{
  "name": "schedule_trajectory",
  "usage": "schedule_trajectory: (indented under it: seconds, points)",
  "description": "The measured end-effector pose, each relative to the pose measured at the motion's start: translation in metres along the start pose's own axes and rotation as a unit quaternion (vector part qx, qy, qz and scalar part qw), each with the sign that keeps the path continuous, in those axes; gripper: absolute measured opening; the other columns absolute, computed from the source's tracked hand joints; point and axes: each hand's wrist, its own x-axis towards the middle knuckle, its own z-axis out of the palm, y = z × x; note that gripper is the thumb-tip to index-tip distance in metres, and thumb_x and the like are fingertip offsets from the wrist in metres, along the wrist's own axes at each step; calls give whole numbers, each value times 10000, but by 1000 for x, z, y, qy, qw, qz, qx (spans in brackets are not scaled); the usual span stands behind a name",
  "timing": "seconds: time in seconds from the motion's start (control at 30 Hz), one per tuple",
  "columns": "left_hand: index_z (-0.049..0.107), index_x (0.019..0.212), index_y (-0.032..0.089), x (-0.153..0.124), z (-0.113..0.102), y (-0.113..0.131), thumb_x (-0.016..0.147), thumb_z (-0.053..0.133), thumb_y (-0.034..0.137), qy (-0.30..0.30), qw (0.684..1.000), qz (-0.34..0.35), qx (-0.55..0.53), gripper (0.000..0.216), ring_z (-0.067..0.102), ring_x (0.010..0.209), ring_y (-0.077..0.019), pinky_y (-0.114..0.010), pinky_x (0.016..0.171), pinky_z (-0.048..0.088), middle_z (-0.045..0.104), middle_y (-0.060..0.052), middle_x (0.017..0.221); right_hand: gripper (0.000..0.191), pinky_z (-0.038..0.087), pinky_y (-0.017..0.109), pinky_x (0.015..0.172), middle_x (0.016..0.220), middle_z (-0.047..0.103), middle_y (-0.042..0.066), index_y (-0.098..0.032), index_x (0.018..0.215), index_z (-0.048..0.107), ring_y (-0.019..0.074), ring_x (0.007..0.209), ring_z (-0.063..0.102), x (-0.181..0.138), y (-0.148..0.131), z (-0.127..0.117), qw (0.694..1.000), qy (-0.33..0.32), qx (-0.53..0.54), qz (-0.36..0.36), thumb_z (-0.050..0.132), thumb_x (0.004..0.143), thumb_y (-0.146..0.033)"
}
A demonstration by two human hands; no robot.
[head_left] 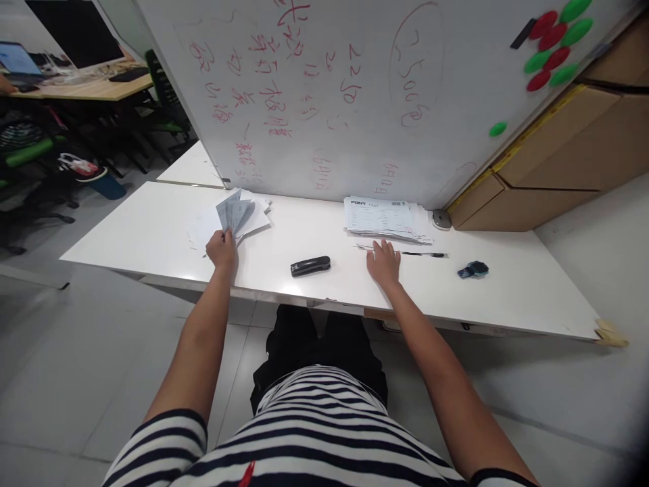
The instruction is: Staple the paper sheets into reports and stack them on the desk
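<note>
My left hand point(222, 249) is closed on a few printed paper slips point(234, 211), raised over a loose pile of papers point(258, 218) on the left of the white table. Flat on the tabletop rests my right hand point(384, 262), fingers spread, at the middle of a thin pen-like stick point(423, 254). Just beyond those fingertips lies a stack of printed forms point(380, 215) with "PONY" at its top. Between my two hands sits a black stapler point(310, 266), touched by neither.
A dark wristwatch point(474, 270) lies on the table's point(537, 284) right part. A whiteboard point(314, 122) with red writing and magnets stands along the back edge. Cardboard boxes point(572, 149) are stacked at the right, beside a small grey device point(441, 218).
</note>
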Motion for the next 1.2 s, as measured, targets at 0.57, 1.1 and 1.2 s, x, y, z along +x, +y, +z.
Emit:
schedule_trajectory:
  seconds: [0.57, 1.1, 1.2]
  points:
    - [533, 699, 209, 1, 1, -1, 883, 498, 373, 5, 1000, 14, 12, 249, 494, 661, -178, -289, 604, 287, 582, -30, 684, 521, 152, 536, 1115, 1519, 327, 141, -169, 1405, 421, 288, 1409, 232, 1, 1, 2, 1000, 13, 23, 1, 245, 969, -394]
    - [537, 699, 210, 1, -3, 4, 876, 489, 371, -12, 999, 25, 20, 244, 512, 685, -188, -295, 610, 314, 592, -42, 707, 511, 162, 523, 1108, 1503, 359, 136, -165, 1384, 454, 291, 1393, 264, 3, -1, 2, 999, 24, 29, 7, 278, 961, -393]
    - [529, 676, 203, 2, -11, 18, 863, 516, 333, -36, 998, 46, 1, 228, 525, 698, -177, -291, 640, 348, 589, -29, 699, 507, 163, 517, 1113, 1504, 359, 133, -163, 1384, 456, 289, 1394, 268, 3, -2, -1, 999, 20, 30, 4, 273, 966, -384]
